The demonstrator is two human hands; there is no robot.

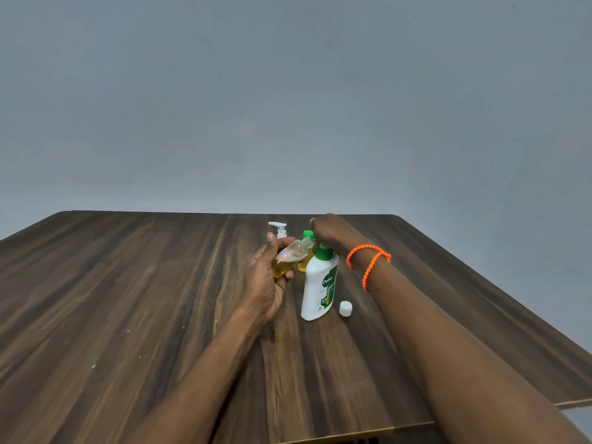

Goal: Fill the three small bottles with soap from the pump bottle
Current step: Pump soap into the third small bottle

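A white pump bottle (317,290) with a green label and green pump head stands on the wooden table (128,299). My right hand (333,230) rests on top of its pump head. My left hand (267,277) holds a small clear bottle (290,256), tilted, its open neck right beside the pump's spout; yellow soap fills its lower part. Behind the pump bottle stands a second small bottle (306,251) with yellow soap and a green cap. Behind my left hand, a third small bottle shows only its white pump top (279,228).
A loose white cap (345,308) lies on the table just right of the pump bottle. Two orange bracelets (368,264) circle my right wrist. The table's near edge runs along the bottom right, and a grey wall stands behind the far edge.
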